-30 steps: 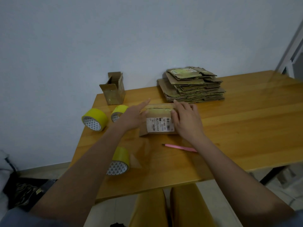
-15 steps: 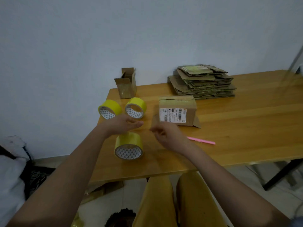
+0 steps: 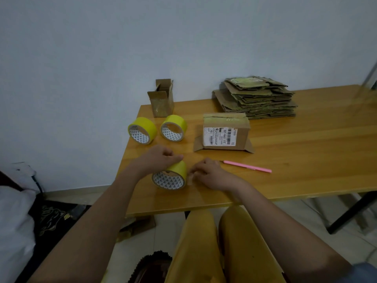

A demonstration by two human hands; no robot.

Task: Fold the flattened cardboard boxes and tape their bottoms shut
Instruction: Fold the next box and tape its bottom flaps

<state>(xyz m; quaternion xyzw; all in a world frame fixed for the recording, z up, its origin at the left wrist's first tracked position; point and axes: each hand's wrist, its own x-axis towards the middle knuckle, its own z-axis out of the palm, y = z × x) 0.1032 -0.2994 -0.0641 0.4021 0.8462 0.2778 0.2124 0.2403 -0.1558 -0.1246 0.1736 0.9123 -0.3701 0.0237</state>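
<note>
Surface: wooden table, orange-yellow top, sitting against a plain pale wall; black leg showing at the near right. Floor below is pale tile; dark patterned cloth w/ white fabric lying at far left. Person seated at the near edge, yellow trousers showing under the table.

Containers: small open box standing upright at the back left corner, top flaps up; contents can't be told from this angle. Taped box sitting mid-table, seam on top covered w/ tape, white barcode label facing the camera, lower flaps splaying out onto the wood at both sides. Stack of flattened boxes lying at the back, right of the taped box, just behind it.

Tape: two yellow rolls lying side by side, back left, near the open box. Third roll is standing on edge at the near left, between the hands.

Hands: left hand is resting on top of the third roll, fingers curling over it, steadying it. Right hand is just beside the roll's right side, thumb & fingertips pinching the loose tape end. Pink pen lying on the wood right of the right hand, apart from it.
</note>
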